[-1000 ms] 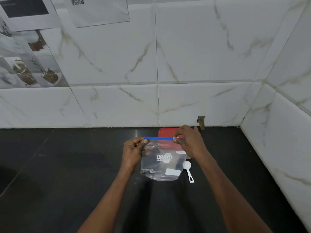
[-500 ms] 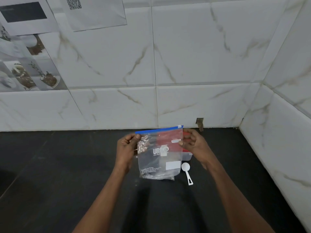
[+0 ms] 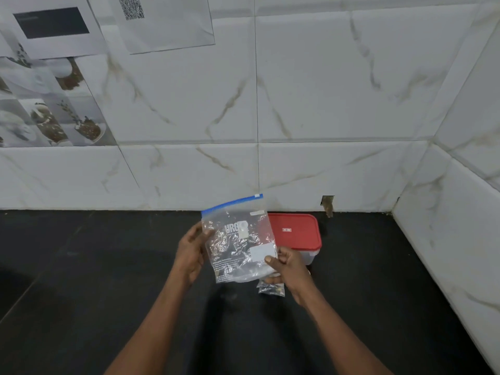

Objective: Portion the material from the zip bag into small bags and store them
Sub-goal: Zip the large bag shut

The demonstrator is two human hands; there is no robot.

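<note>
Zip bag (image 3: 239, 240), clear and crinkled with a blue seal strip along its top edge, is held in the air above the dark counter (image 3: 81, 280), in front of the marble-tiled wall (image 3: 324, 90); its long axis runs nearly upright, leaning a little so the blue strip climbs toward the right and faces the wall, while the bottom edge points down toward the person; the printed white lettering faces the camera. Left hand (image 3: 190, 253) pinches the bag's left edge about halfway up, thumb in front and fingers behind, closed on the plastic; right hand (image 3: 289, 269) clamps the lower right corner, thumb pressed on the front near a white label patch. A small clear bag (image 3: 271, 288) shows just below the right hand; whether that hand grips it or it lies on the counter cannot be told. Behind the zip bag and to its right, a container with a red lid (image 3: 296, 231) stands on the counter near the wall; printed sheets (image 3: 162, 20) hang on the tiles at upper left.
</note>
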